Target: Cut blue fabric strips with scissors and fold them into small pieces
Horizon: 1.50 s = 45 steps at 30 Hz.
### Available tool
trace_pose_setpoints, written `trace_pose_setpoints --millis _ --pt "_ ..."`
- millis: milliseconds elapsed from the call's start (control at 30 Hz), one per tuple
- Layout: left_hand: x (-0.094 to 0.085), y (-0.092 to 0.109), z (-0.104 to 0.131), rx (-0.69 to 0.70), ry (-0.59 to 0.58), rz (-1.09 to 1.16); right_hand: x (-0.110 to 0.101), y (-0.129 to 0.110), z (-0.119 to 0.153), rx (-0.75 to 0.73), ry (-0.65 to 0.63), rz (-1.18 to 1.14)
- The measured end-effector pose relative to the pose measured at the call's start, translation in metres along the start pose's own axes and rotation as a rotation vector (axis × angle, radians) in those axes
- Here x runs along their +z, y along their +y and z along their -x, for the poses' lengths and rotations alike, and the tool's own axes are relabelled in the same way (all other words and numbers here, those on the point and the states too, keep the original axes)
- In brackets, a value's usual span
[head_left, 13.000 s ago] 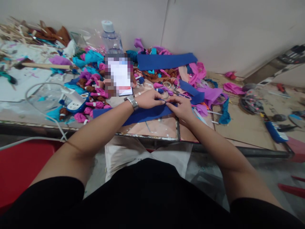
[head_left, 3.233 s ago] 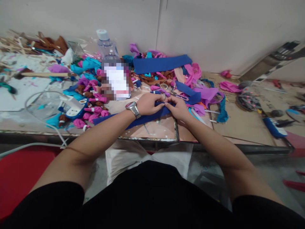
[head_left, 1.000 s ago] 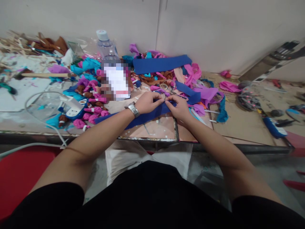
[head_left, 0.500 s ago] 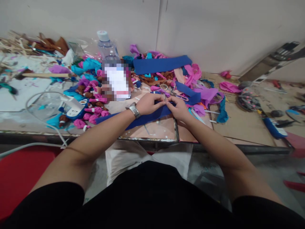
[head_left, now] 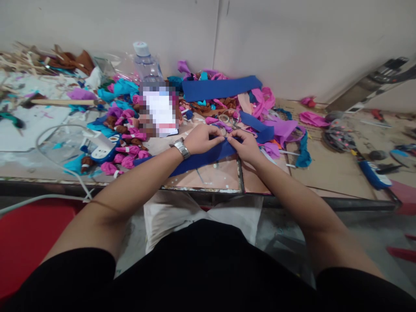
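A long dark blue fabric strip lies across the table's front, one end passing under my left wrist. My left hand, with a metal watch above it, pinches the strip's upper edge between thumb and forefinger. Close beside it, fingertips almost meeting, my right hand pinches the same edge. The exact bit of fabric between the fingertips is too small to make out. Just beyond the hands lie a roll of clear tape and a pair of scissors, partly hidden. A second blue strip rests on the heap behind.
Pink, brown and turquoise tied fabric bundles crowd the left, beside a blue-and-white power strip with a cable. A water bottle and a lit phone stand behind. A hammer lies farther left; purple fabric lies at right.
Both hands have shifted very slightly, and their fingertips are a little farther apart along the blue strip's edge. The strip has moved slightly with them. Everything else is unchanged.
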State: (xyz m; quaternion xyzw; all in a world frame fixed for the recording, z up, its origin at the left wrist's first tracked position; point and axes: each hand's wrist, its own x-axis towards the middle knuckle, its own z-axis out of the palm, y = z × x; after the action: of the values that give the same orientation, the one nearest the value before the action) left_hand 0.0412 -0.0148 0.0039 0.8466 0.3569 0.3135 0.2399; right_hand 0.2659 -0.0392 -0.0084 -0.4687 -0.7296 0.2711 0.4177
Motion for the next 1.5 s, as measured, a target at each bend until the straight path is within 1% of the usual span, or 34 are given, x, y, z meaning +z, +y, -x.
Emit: trace_pose_setpoints --millis 100,167,300,467,700,833,933,1100,1200,1300,1400,1500 --pt "-0.002 0.000 0.000 -0.014 0.037 0.002 -0.001 0.000 -0.001 -0.003 0.019 -0.007" --pt "-0.003 0.000 0.000 -0.021 0.040 0.005 -0.001 0.000 0.000 -0.007 0.005 -0.006" --pt "-0.005 0.000 0.000 -0.011 0.006 0.006 0.000 -0.002 0.002 -0.003 -0.027 -0.010" --pt "-0.003 -0.006 -0.002 -0.043 -0.003 0.061 -0.001 -0.002 0.001 -0.011 0.031 0.023" --pt "-0.002 -0.011 -0.003 -0.050 -0.022 0.131 -0.001 -0.008 0.003 -0.042 0.030 -0.005" --pt "-0.003 -0.011 -0.003 -0.043 -0.080 0.107 0.000 -0.010 0.004 -0.048 0.043 -0.020" --pt "-0.003 -0.013 -0.003 -0.068 -0.116 0.123 0.001 -0.009 0.005 -0.064 0.040 -0.046" --pt "-0.002 -0.017 -0.006 -0.095 -0.109 0.205 0.000 -0.008 0.007 -0.100 0.020 -0.030" --pt "-0.001 -0.018 -0.007 -0.102 -0.100 0.258 0.001 -0.007 0.007 -0.127 0.035 -0.021" --pt "-0.002 -0.018 -0.008 -0.132 -0.108 0.299 0.002 -0.006 0.007 -0.147 0.063 -0.030" --pt "-0.003 -0.014 -0.008 -0.166 -0.119 0.314 0.002 -0.006 0.008 -0.145 0.059 -0.026" --pt "-0.004 -0.010 -0.007 -0.208 -0.092 0.294 0.002 -0.005 0.008 -0.135 0.050 -0.019"
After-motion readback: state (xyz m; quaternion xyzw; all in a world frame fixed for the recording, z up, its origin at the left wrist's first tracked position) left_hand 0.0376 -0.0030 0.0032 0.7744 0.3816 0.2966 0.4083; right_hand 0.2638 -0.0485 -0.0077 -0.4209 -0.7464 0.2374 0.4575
